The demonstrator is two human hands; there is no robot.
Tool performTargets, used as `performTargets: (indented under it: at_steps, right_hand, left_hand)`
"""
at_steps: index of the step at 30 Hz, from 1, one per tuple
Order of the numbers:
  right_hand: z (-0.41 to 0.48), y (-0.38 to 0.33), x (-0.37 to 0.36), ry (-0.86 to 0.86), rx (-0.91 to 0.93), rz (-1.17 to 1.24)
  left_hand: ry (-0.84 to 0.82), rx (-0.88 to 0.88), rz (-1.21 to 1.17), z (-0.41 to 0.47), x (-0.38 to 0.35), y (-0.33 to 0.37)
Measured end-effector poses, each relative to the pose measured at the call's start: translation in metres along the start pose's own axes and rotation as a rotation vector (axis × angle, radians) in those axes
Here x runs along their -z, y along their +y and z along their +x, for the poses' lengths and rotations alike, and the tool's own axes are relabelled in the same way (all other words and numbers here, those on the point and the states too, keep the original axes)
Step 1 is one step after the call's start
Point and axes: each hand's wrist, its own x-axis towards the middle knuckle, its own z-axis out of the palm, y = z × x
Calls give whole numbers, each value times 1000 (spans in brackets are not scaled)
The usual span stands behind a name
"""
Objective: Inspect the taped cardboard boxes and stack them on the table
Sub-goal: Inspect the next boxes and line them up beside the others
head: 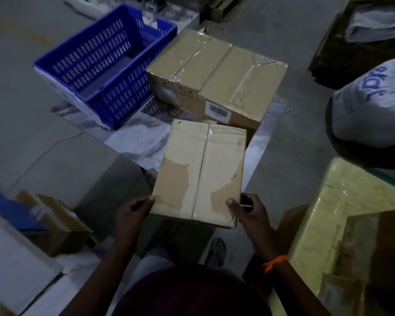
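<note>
Gripping a small box (198,174) by its near corners, the person holds it in the air on the near side of the big box (217,74). Its far edge overlaps the big box's front face in the view. The left hand (130,215) clamps the near left corner, thumb on top, fingers hidden beneath. The right hand (249,213) clamps the near right corner, thumb on top, fingers curled down the side; an orange band (275,263) circles that wrist. The small box's top shows a centre seam and pale covering with torn brown patches. The big box, sealed with clear tape and bearing a barcode label (218,109) on its front, sits on a plastic sheet (141,137) on the floor. A blue crate (100,65) stands just left of the big box, tilted. A grey sack (369,103) lies right of the big box, apart from it. A yellow-wrapped box (342,201) lies nearer than the big box, to its right.
</note>
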Motion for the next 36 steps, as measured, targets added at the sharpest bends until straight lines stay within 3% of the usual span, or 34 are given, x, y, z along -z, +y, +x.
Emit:
performTargets:
  at_steps: [5, 8, 10, 15, 17, 22, 26, 31, 36]
  right_hand:
    - [39, -16, 15, 30, 16, -27]
    - [67, -39, 16, 71, 77, -69]
    - [88, -58, 13, 73, 96, -82]
    - [131, -94, -4, 34, 15, -11]
    - [129, -95, -14, -6, -25, 42]
    - [121, -68, -23, -17, 72, 82]
    - [80, -115, -31, 42, 168, 108]
    - [37, -164, -49, 117, 350, 249]
    - [3, -176, -64, 225, 368, 338]
  left_hand:
    - [-19, -19, 78, 9, -16, 14]
    - [-155, -31, 129, 37, -28, 36]
    - [-246, -75, 217, 63, -42, 56]
    - [-273, -227, 344, 110, -85, 110]
    - [-310, -188, 317, 112, -93, 115]
    - [-329, -217, 230, 104, -76, 105]
    - [-298, -279, 107, 97, -46, 108]
    - [-195, -274, -224, 83, -17, 136]
    - [-130, -301, -288, 75, 5, 147]
